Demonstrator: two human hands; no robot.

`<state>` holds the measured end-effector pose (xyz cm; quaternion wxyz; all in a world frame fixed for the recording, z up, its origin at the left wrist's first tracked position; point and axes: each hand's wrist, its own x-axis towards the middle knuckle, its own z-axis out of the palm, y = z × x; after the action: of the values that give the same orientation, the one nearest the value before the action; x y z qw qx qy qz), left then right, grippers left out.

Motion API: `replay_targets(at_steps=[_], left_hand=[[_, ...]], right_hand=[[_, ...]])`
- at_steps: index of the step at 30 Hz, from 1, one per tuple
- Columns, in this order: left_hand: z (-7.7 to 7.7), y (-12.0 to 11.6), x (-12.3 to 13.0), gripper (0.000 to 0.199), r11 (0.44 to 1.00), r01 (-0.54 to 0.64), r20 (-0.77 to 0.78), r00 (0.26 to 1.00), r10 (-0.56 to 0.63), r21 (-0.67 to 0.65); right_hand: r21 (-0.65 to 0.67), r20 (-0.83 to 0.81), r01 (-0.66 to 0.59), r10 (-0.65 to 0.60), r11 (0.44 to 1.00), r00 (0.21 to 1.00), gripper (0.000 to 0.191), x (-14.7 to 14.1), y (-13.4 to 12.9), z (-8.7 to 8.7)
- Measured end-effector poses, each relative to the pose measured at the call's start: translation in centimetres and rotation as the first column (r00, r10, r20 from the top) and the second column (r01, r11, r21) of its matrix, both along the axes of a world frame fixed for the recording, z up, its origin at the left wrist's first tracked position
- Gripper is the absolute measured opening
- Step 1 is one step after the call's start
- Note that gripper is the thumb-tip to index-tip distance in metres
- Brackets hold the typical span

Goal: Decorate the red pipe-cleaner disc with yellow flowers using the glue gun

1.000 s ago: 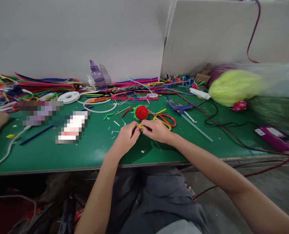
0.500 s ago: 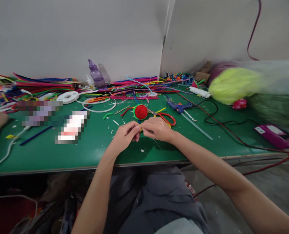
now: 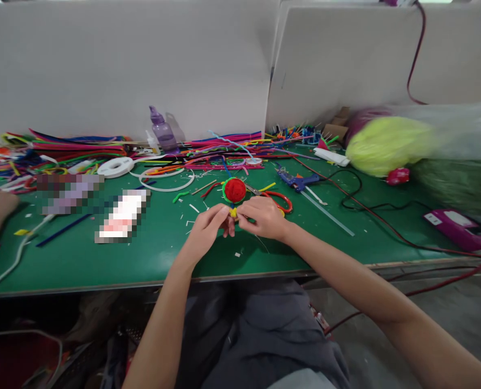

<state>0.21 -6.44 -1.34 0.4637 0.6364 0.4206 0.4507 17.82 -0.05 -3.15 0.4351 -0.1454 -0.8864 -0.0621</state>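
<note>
apparently, the red round piece [image 3: 235, 190] with green rim is already formed; just below it, above the tabletop [image 3: 151, 259], the left hand [image 3: 208, 226] and the right hand [image 3: 261, 217] both pinch the yellow piece [image 3: 233, 212], which looks not yet finished.

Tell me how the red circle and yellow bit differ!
The red circle has a green edge; the yellow bit shows only yellow. The red circle looks bigger than the yellow bit. The left grip and right grip hold the yellow bit; the red circle is beyond. Both look bright.
</note>
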Motion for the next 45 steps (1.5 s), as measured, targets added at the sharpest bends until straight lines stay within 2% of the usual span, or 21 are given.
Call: replay_targets(at_steps=[3, 6, 8, 12, 15, 21, 25, 28, 32, 35, 37, 39, 43, 45], left_hand=[[0.0, 0.0, 0.0, 0.031, 0.999, -0.03, -0.077, 0.997, 0.031, 0.025], [0.1, 0.0, -0.1, 0.029, 0.997, -0.064, -0.155, 0.985, 0.07, 0.046], [0.1, 0.0, -0.1, 0.029, 0.996, -0.071, -0.174, 0.982, 0.078, 0.047], [0.0, 0.0, -0.2, 0.031, 0.997, -0.062, -0.185, 0.98, 0.07, 0.047], [0.0, 0.0, -0.1, 0.032, 0.996, -0.07, -0.184, 0.98, 0.079, 0.055], [0.0, 0.0, -0.1, 0.031, 0.995, -0.075, -0.196, 0.977, 0.087, 0.067], [0.1, 0.0, -0.2, 0.03, 0.994, -0.06, -0.237, 0.968, 0.08, 0.092], [0.2, -0.1, -0.3, 0.031, 0.996, -0.037, -0.238, 0.97, 0.055, 0.08], [0.4, -0.2, -0.4, 0.031, 0.998, -0.012, -0.192, 0.981, 0.023, 0.059], [0.6, -0.2, -0.4, 0.03, 0.999, 0.02, -0.142, 0.99, -0.014, 0.041], [0.8, -0.3, -0.4, 0.029, 0.999, 0.041, -0.104, 0.994, -0.039, 0.025], [0.9, -0.3, -0.4, 0.029, 0.999, 0.052, -0.086, 0.995, -0.051, 0.008], [0.7, -0.2, -0.2, 0.029, 0.998, 0.056, -0.06, 0.997, -0.057, -0.018], [0.6, -0.2, -0.1, 0.031, 0.999, 0.044, -0.026, 0.999, -0.045, -0.026]], right_hand=[[-0.031, -0.02, -0.012, 0.011, 0.999, 1.0, 0.021, -0.1, -0.2, -0.2], [-0.13, -0.055, -0.049, 0.043, 0.99, 0.998, 0.015, 0.0, -0.2, -0.1], [-0.212, -0.087, -0.081, 0.064, 0.974, 0.994, 0.01, 0.2, -0.2, 0.0], [-0.296, -0.107, -0.159, 0.133, 0.942, 0.985, 0.015, 0.3, -0.1, 0.2], [-0.301, -0.102, -0.138, 0.112, 0.944, 0.988, 0.009, 0.1, -0.2, 0.1], [-0.214, -0.093, -0.075, 0.056, 0.974, 0.994, 0.012, -0.1, -0.3, -0.4], [-0.276, -0.061, -0.096, 0.082, 0.956, 0.995, 0.009, 0.1, -0.3, -0.2], [-0.43, -0.045, -0.135, 0.128, 0.893, 0.991, 0.009, 0.3, -0.5, 0.2], [-0.659, -0.153, -0.263, 0.217, 0.705, 0.964, 0.022, 0.3, -0.9, 0.9], [-0.711, -0.275, -0.379, 0.261, 0.593, 0.925, 0.018, 0.1, -1.1, 1.2], [-0.718, -0.335, -0.43, 0.27, 0.548, 0.903, 0.016, 0.0, -1.1, 1.3], [-0.721, -0.348, -0.441, 0.271, 0.534, 0.898, 0.015, -0.1, -1.1, 1.3], [-0.716, -0.305, -0.39, 0.242, 0.58, 0.921, 0.016, 0.1, -0.9, 1.3], [-0.716, -0.3, -0.38, 0.234, 0.585, 0.925, 0.017, 0.2, -0.9, 1.4]])
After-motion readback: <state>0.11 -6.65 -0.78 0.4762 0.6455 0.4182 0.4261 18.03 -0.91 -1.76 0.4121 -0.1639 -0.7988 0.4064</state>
